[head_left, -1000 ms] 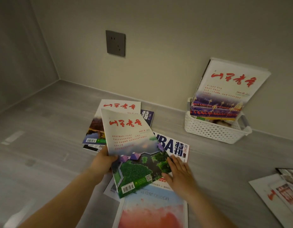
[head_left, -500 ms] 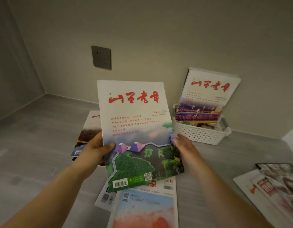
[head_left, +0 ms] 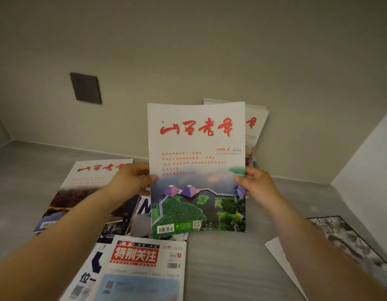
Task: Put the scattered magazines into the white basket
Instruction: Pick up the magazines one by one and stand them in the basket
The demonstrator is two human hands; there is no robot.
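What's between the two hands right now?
In the head view, the held magazine spans the gap: left hand grips its left edge, right hand its right edge, cover upright toward the camera.

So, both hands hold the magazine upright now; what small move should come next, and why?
Probably carry the magazine forward, behind the one already standing at the wall. The left hand and right hand grip its edges, and the basket itself is hidden behind it.

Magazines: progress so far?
Done: at least one magazine stands upright behind the held one, where the basket itself is hidden. In hand: the 2025-8 issue, gripped by left hand and right hand. Left: the loose pile and others on the floor.
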